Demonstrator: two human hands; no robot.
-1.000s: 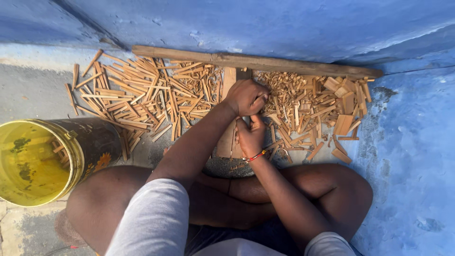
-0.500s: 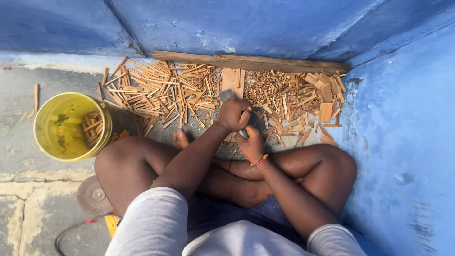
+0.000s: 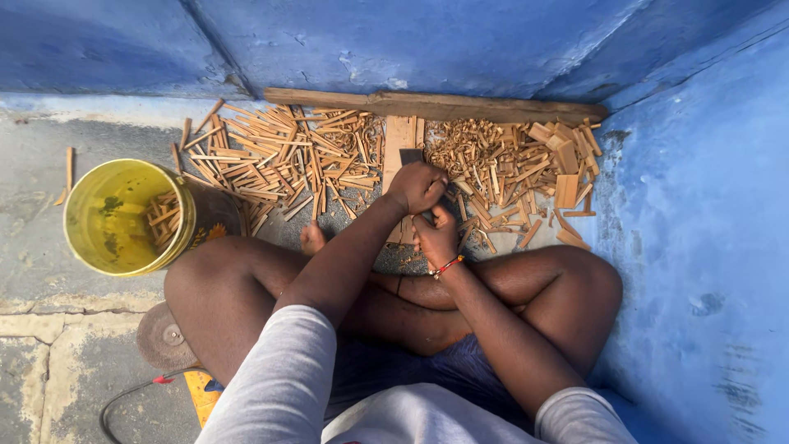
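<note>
I sit cross-legged on the floor facing a blue wall. My left hand [image 3: 417, 186] is a closed fist around a dark flat blade [image 3: 411, 155] that sticks out above it. Just below, my right hand [image 3: 437, 238], with a red bracelet at the wrist, pinches a thin wooden piece [image 3: 406, 231] standing on a round block between my knees. A pale wooden board [image 3: 399, 134] lies flat beyond both hands. Split wooden sticks [image 3: 279, 156] are heaped to the left, and shorter chips and blocks [image 3: 526, 164] to the right.
A yellow bucket [image 3: 92, 238] holding several sticks stands at my left knee. A long plank [image 3: 460, 107] lies along the wall's foot. The blue wall [image 3: 699, 247] closes in on the right. A round disc [image 3: 164, 337] and a cable [image 3: 123, 403] lie at the lower left.
The view has drawn back and shifted, so the bucket and more floor show on the left. Both hands stay together over the block, the left fist slightly higher.
</note>
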